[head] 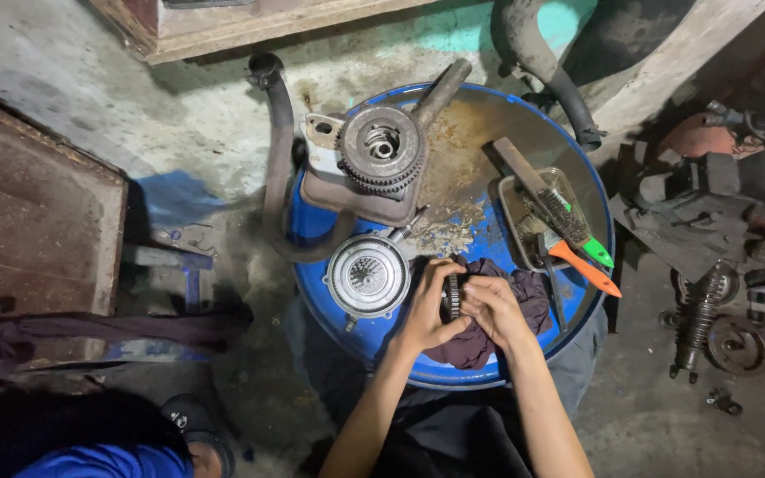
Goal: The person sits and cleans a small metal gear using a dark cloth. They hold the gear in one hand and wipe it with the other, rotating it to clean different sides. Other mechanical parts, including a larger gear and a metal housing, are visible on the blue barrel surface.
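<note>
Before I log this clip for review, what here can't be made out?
Head view only:
- Toothed ring: mostly hidden between the left hand and right hand.
- Dark rag: partly covered by both hands.
- Person in blue: cut off by the bottom edge.
- Parts at the right: too dim.

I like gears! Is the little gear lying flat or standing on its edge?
On edge: the small gear shows its toothed rim upward, pinched between left hand and right hand.

Blue drum top (pixel 338 329), dark purple rag (pixel 524 296), green and orange brush handles (pixel 588 257)
</note>
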